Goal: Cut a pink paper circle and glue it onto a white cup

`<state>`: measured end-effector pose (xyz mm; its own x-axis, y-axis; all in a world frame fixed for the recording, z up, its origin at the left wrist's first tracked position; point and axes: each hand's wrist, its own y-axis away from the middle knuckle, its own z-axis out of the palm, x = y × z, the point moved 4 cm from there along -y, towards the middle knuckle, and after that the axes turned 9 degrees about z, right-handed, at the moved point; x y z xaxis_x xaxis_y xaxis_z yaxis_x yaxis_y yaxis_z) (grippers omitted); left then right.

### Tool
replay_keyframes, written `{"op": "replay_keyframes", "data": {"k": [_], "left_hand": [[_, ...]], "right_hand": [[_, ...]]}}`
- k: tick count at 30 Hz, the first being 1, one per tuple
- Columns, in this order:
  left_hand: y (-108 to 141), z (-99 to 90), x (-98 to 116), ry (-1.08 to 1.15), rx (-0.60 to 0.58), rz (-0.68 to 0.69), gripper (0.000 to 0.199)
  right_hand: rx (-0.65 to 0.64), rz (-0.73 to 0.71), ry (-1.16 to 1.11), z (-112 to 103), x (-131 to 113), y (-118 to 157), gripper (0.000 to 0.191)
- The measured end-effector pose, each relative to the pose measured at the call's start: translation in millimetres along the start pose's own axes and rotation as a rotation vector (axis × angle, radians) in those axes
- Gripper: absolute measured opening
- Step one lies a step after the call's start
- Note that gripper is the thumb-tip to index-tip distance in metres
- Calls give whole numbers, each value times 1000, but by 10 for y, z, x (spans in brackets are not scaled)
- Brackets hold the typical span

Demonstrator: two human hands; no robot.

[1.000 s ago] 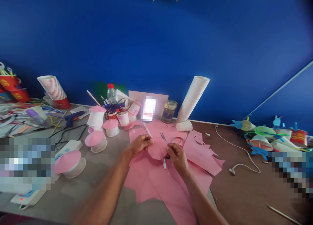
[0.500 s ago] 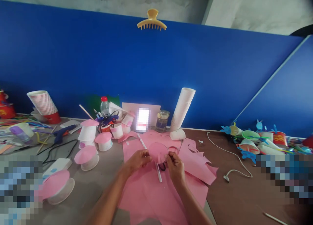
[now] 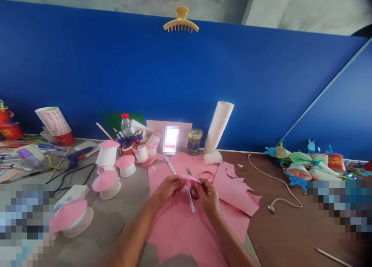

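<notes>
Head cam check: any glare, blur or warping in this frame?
Head view: the bright pixelated patch glares at the back of the table; wide-angle warping slants the blue wall; mosaic blocks hide the lower corners; the left hand, right hand and pink paper look fairly sharp.

A: Where are the arms?
B: The long bare left forearm (image 3: 132,230) rises from the bottom of the view, slanting up and to the right. The long bare right forearm (image 3: 231,240) slants up and to the left, so the two converge near the centre.
A: And the hands?
B: The bare left hand (image 3: 166,190) sits knuckles up, its fingertips (image 3: 180,181) pinched forward. The bare right hand (image 3: 208,197) curls inward, its fingers (image 3: 200,185) pinched too, near the other hand.
</notes>
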<state>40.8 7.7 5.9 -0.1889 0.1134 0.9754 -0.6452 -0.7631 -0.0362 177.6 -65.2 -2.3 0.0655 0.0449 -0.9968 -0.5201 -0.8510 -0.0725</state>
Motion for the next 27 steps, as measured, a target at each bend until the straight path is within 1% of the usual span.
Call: {"op": "replay_keyframes", "data": {"k": [4,7,13,18,20,22,25,27], "left_hand": [[0,42,-4,9,15,-11,35],[6,60,3,-50,22,23,36],[16,77,12,-205,28,75,33],[22,89,21,-195,0,86,32],[21,84,9,-176,5,81,33],[20,74,-17,-156,30,52,33],[19,69,-38,-133,60,19,32],[22,86,-19,-122,42,29,31]], "right_hand": [[-93,69,-93,47,-36,8,35],[-147,114,-110,62,-61,15,39],[-195,176,-117,79,-42,19,43],[-244,229,-156,96,-34,22,41],[-255,216,-129,92,-33,21,40],[-243,171,-69,82,-33,19,38],[-180,89,29,70,-35,20,32],[-141,60,63,72,-36,22,27]]}}
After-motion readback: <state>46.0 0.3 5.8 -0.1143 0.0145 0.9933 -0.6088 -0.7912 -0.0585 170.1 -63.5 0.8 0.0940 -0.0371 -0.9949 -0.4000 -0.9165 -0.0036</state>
